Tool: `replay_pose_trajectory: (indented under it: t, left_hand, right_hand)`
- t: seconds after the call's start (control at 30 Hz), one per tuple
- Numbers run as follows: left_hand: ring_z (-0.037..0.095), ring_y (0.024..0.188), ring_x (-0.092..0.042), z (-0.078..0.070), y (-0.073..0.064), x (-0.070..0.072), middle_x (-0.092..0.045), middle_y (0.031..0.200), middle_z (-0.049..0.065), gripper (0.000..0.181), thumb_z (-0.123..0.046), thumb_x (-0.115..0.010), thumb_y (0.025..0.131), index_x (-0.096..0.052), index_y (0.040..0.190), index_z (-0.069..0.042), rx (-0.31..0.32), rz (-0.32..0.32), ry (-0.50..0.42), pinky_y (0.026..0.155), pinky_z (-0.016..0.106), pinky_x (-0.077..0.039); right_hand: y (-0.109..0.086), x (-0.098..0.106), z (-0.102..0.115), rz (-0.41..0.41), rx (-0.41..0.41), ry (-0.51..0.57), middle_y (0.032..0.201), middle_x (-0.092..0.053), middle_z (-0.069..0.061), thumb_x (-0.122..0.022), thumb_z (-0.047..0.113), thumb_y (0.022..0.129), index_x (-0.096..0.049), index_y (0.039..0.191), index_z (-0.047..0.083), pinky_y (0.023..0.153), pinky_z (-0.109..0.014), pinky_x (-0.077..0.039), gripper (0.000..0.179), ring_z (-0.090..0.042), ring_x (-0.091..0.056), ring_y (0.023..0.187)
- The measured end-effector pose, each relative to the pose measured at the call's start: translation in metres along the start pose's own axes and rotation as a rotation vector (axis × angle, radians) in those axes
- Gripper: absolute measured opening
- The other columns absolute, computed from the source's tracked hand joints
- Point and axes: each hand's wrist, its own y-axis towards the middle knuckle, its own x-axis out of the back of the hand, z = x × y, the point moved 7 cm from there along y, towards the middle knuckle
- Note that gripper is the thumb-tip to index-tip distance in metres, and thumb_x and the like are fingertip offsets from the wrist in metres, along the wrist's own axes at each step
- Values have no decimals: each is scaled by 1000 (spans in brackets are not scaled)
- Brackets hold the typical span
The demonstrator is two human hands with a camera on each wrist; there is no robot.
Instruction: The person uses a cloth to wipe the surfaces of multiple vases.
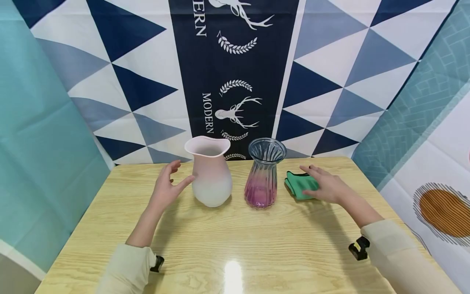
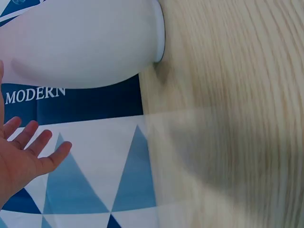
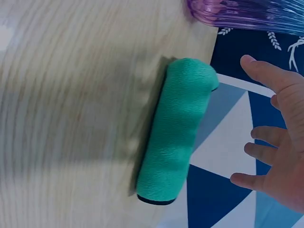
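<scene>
A pink-and-white vase [image 1: 211, 179] with a wavy flared rim stands upright toward the back of the table. Just left of it is my left hand [image 1: 168, 188], fingers spread and loosely bent, the thumb right at the vase's side in the head view. The left wrist view shows the vase's pale body [image 2: 90, 42] and foot, with the palm turned to it. My right hand [image 1: 328, 187] hovers over a folded green cloth [image 1: 299, 185], fingers spread. In the right wrist view the cloth [image 3: 176, 133] lies on the table, apart from the fingers.
Between the pink vase and the cloth stands a ribbed glass vase [image 1: 261, 179], blue at the top and purple below. The wooden table [image 1: 235, 237] ends at a patterned curtain [image 1: 235, 81] behind. Teal cloth [image 1: 40, 143] hangs on the left side.
</scene>
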Motion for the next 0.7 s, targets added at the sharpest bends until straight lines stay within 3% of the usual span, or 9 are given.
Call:
replay_pose_trajectory:
  t: [0.3,0.7]
  left_hand:
    - [32,126,-42,5,4,-15,-45,138,13,73,-37,-72,81,-38,139,-9,14,-14,-189,99,53,-39]
    - [30,132,-37,2,2,-29,-39,144,10,70,-28,-71,84,-35,141,-12,54,16,-271,105,53,-35]
  right_hand:
    - [3,-13,-7,4,-11,-8,144,-33,-30,-69,37,82,-33,144,11,91,-68,-36,77,-52,-37,125]
    - [9,-31,-20,-32,3,-48,136,-45,-28,-73,40,77,-42,140,10,85,-67,-40,76,-49,-44,120]
